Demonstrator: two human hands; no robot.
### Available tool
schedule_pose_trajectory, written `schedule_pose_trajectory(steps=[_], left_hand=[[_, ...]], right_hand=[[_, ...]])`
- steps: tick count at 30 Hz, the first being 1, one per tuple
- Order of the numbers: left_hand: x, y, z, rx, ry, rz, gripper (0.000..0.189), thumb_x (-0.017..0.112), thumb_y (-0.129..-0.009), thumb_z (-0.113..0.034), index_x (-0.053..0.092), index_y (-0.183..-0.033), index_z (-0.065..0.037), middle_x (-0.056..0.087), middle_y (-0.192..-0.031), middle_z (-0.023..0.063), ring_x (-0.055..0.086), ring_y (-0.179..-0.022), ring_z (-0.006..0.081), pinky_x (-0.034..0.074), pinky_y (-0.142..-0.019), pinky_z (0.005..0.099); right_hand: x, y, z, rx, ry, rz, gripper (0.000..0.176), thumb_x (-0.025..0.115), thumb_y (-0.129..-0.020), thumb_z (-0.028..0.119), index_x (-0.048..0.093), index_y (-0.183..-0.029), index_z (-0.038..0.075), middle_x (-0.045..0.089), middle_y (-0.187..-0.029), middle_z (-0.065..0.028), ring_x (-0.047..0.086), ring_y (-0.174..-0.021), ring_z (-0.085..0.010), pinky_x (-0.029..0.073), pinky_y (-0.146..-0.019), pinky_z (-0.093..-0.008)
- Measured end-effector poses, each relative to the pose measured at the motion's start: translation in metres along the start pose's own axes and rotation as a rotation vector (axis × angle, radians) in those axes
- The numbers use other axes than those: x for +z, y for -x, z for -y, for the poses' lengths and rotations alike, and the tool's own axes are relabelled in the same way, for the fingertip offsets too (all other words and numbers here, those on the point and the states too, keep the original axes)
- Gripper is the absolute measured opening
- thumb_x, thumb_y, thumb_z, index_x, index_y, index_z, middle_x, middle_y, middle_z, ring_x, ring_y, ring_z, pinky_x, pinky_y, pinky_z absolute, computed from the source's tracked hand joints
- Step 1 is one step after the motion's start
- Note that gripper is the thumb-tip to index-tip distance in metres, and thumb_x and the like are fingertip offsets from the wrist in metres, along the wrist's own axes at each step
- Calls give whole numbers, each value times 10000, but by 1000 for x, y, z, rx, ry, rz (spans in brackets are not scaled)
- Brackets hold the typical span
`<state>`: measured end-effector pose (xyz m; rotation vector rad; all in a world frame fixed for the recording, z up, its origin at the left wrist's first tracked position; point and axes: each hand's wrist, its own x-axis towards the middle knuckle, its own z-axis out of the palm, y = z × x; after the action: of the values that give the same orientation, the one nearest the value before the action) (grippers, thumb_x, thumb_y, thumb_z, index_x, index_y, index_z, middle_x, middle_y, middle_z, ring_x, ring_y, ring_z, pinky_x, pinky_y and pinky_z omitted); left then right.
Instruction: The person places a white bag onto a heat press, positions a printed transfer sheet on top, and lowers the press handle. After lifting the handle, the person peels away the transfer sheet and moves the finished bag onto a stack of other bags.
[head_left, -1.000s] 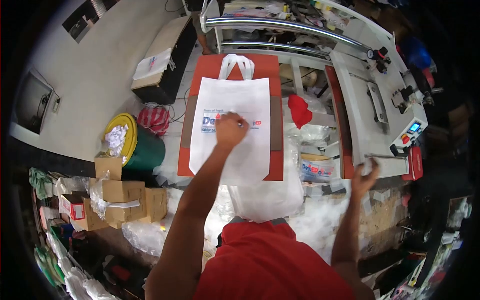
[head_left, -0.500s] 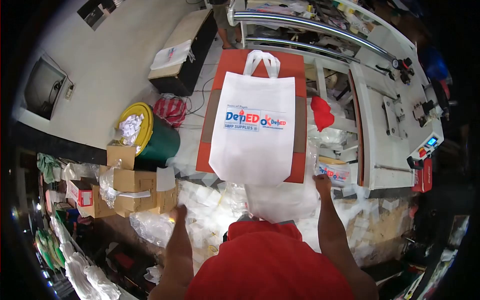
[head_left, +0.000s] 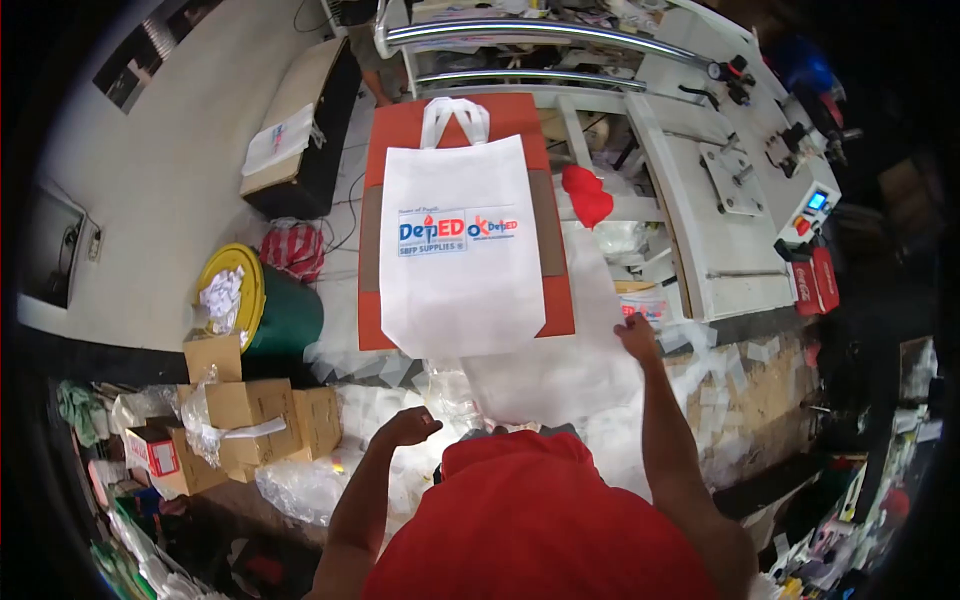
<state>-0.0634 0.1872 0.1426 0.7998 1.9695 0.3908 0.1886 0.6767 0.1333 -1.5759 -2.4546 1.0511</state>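
Left hand (head_left: 408, 427): beside the red shirt (head_left: 540, 520), fingers curled, whether pressed together cannot be told | Right hand (head_left: 637, 338): at the edge of white material (head_left: 540, 385), pinch cannot be told | White bag (head_left: 460, 290): flat on the red board (head_left: 556, 315), print facing up, handles (head_left: 478, 122) at far end, bottom overhanging near edge

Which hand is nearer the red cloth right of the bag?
Right. In view, the right hand is below the red cloth, slightly right of it; the left hand is farther off, lower left.
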Motion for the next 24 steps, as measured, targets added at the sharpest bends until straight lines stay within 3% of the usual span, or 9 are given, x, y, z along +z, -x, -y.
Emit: schedule_pose_trajectory(steps=[3, 4, 7, 9, 15, 19, 20, 22, 24], left_hand=[[-42, 16, -84, -79, 354, 360, 371, 616, -939, -322, 605, -1059, 29, 695, -926, 120, 695, -843, 177, 553, -714, 317], [-41, 15, -103, 12, 372, 431, 373, 622, -942, -314, 588, -1120, 12, 686, -986, 127, 687, -881, 181, 560, -742, 314], [-37, 28, -202, 205, 520, 456, 591, 596, -950, -410, 396, -1384, -63, 699, -985, 137, 669, -902, 181, 538, -787, 317], [-29, 30, -250, 253, 847, 536, 794, 529, -947, -548, 143, -1497, -126, 644, -1194, 147, 651, -996, 243, 536, -825, 399], [-85, 34, -324, 301, 1128, 505, 823, 413, -946, -649, 100, -1511, -139, 488, -1320, 194, 582, -1113, 363, 530, -833, 502], [-130, 30, -333, 427, 1258, 489, 757, 379, -970, -619, 292, -1501, -87, 333, -1526, 139, 426, -1340, 224, 334, -1114, 381], [-149, 24, -329, 393, 1335, 399, 703, 417, -990, -540, 257, -1515, -100, 355, -1513, 128, 420, -1348, 226, 341, -1106, 357], [-194, 32, -320, 694, 1375, -261, 680, 568, -974, -214, 188, -1532, -134, 496, -1334, 94, 519, -1158, 138, 448, -939, 271], [-244, 61, -318, 1069, 919, -999, 574, 508, -969, -47, 280, -1494, -91, 537, -1224, 90, 536, -1053, 146, 452, -858, 261]], right_hand=[[-98, 40, 17, -260, -128, 42, 523, 693, -790, 131, 497, -1257, -1, 619, -889, -104, 606, -813, -215, 494, -744, -344], [-140, 87, 85, -89, -365, -84, 511, 650, -826, 66, 492, -1310, 20, 561, -815, -8, 515, -736, -108, 450, -697, -254], [-226, 142, 180, -251, -588, -5, 377, 599, -875, 18, 573, -1250, 51, 515, -836, 54, 440, -739, -42, 377, -696, -180], [-248, 149, 215, -370, -632, -58, 301, 585, -890, 12, 621, -1186, 58, 514, -866, 64, 426, -757, -30, 355, -724, -168], [-279, 162, 350, -634, -782, -119, 253, 543, -916, 65, 611, -1157, 23, 612, -1080, -13, 568, -909, -67, 443, -813, -213], [-275, 153, 401, -1077, -871, 52, 270, 561, -914, 68, 595, -1175, 12, 617, -1109, -41, 584, -929, -80, 455, -824, -221], [-276, 158, 410, -1216, -851, 9, 279, 580, -915, 77, 594, -1186, 11, 621, -1127, -61, 589, -950, -92, 456, -835, -224], [-277, 160, 419, -1362, -827, -30, 290, 598, -916, 86, 592, -1196, 9, 624, -1146, -81, 595, -970, -103, 458, -847, -227], [-281, 152, 419, -1583, -470, -658, 312, 619, -920, 102, 593, -1216, 8, 619, -1192, -108, 608, -999, -132, 460, -867, -235]])
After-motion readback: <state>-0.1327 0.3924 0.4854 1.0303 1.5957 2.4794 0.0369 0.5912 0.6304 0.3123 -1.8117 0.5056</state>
